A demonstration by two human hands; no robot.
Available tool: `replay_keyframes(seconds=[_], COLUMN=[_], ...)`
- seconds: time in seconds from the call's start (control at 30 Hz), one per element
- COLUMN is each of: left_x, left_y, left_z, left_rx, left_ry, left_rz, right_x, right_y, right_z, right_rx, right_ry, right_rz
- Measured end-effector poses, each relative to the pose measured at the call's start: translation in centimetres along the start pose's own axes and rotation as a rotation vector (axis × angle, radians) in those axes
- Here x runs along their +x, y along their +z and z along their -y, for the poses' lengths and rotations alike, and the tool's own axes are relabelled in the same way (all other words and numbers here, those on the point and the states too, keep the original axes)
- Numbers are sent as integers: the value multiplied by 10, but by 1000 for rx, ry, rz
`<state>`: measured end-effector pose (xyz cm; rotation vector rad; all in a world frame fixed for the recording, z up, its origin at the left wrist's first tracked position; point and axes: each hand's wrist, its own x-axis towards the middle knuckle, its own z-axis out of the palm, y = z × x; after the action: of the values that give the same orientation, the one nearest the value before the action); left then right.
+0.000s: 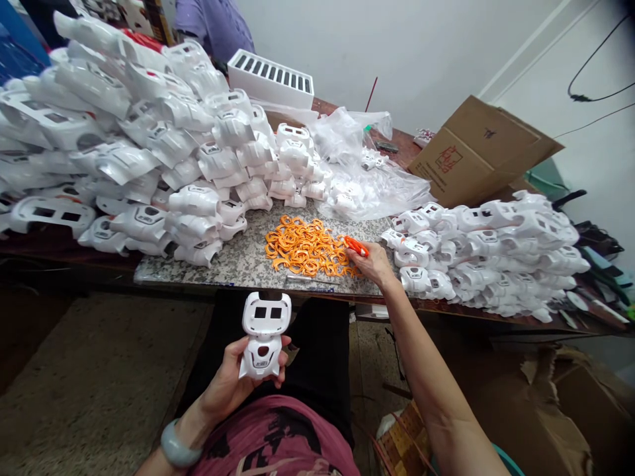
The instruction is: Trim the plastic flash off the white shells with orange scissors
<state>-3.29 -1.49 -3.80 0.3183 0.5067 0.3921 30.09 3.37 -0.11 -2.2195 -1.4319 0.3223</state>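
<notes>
My left hand [235,377] holds a white plastic robot-shaped shell [262,357] upright above my lap. Two dark square openings show in its upper part, with an oval hole and small lettering below. My right hand [372,263] is closed around an orange-red handled tool [356,246]; its working end is hidden or too small to make out. That hand rests at the right edge of a heap of small orange plastic rings [305,248], which lies on the speckled stone slab [238,268].
Stacked white shells [188,158] rise high on the left, and a lower stack [491,251] stands on the right. Behind are a clear plastic bag [347,152], a white slotted box [270,78] and a tilted cardboard box [486,149]. A person's purple sleeve [213,26] shows at the back.
</notes>
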Motion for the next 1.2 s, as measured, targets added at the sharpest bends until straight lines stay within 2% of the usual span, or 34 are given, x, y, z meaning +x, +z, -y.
replay_keyframes(seconds=[0.33,0.57,0.83,1.0,1.2], left_x=[3,3,0,1,1], left_y=[0,-2,2,2,2], left_z=[1,3,4,5,5], left_rx=[24,21,27,28,38], left_ry=[-19,-3,0,8,14], left_rz=[-30,-27,-58,-52,-38], right_x=[18,30,33,33,36], right_y=[2,12,20,19,19], right_z=[4,22,45,51,55], right_rx=[-1,-12,-224,-342,-377], right_ry=[-9,-123,-170,-178,-198], right_rz=[-62,38,102,146,168])
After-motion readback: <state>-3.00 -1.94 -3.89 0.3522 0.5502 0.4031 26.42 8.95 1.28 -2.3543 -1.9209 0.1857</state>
